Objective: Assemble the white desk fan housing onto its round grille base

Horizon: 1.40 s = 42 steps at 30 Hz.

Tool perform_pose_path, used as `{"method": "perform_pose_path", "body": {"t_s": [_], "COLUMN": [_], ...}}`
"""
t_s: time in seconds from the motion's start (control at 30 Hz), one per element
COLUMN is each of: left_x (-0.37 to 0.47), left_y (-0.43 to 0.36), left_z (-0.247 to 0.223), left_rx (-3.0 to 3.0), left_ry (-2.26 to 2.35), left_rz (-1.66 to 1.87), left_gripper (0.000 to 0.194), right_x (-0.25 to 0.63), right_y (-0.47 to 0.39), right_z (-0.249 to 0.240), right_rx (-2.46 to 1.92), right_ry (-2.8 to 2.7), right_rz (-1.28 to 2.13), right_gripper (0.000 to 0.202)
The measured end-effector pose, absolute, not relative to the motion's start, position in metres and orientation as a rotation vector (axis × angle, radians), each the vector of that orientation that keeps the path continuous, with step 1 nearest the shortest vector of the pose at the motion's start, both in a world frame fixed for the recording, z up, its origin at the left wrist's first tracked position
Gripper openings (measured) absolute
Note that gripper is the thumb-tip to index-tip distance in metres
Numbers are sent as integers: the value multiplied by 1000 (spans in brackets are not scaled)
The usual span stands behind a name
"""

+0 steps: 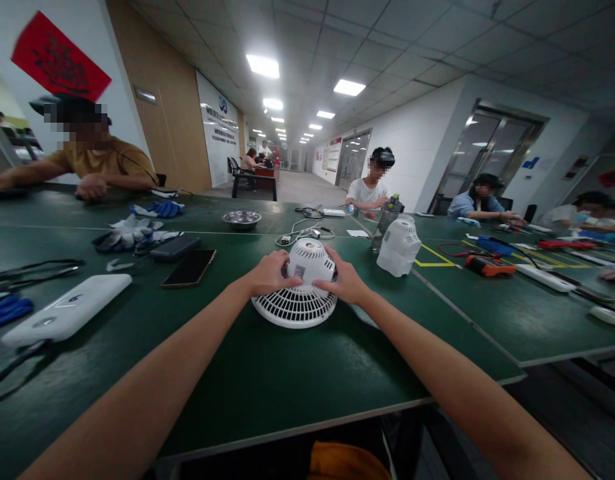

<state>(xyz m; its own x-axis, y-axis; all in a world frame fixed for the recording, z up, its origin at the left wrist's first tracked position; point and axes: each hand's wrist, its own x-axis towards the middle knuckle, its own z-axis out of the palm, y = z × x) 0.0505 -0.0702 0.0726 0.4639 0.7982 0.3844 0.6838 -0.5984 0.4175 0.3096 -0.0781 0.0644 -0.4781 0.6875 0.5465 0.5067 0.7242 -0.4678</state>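
Note:
A white fan head (297, 313) lies grille-down on the green table (267, 393), its rounded motor housing (310, 257) facing up. My left hand (273, 273) grips the housing from the left, thumb across its front near a small printed label (299, 271). From the right, my right hand (343, 275) closes on the same housing, thumb on the front and fingers toward the back. Both hands hide parts of the housing's sides. Behind and right of my right hand stands a separate white vented plastic part (399, 247).
A phone (190, 268), a dark case (175, 248), gloves (132, 233) and a white power bank (70, 310) lie left. Behind the fan are a metal bowl (241, 220) and white cables (307, 233). A bottle (385, 223) and orange multimeter (490, 267) are right. Other people sit around the tables.

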Motion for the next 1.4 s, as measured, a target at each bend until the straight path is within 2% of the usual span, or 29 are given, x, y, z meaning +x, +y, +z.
{"method": "perform_pose_path", "body": {"t_s": [0.13,0.27,0.33,0.4,0.57,0.63,0.97,1.3,1.4], "left_x": [49,47,48,50,63,68,79,68,63], "left_y": [-69,-67,-70,-76,-98,-104,-94,-82,-79], "left_z": [72,66,64,65,76,79,71,64,65], "left_rx": [2547,2504,2453,2410,2390,2417,2473,2497,2490], "left_ry": [1276,1233,1205,1145,1010,1028,1147,1029,994], "left_rz": [793,879,952,997,993,993,1117,1109,1069], "left_gripper": [68,56,55,68,117,127,117,117,123], "right_x": [309,312,314,315,315,316,316,316,315], "right_y": [-78,-80,-81,-84,-87,-87,-86,-89,-88], "right_z": [66,68,68,68,70,71,75,79,80], "right_rx": [-874,-890,-897,-879,-826,-824,-837,-825,-805], "right_ry": [-2210,-2232,-2230,-2224,-2239,-2251,-2285,-2278,-2289], "right_rz": [254,208,265,364,521,543,572,643,654], "right_gripper": [92,102,101,95,91,92,100,96,96]}}
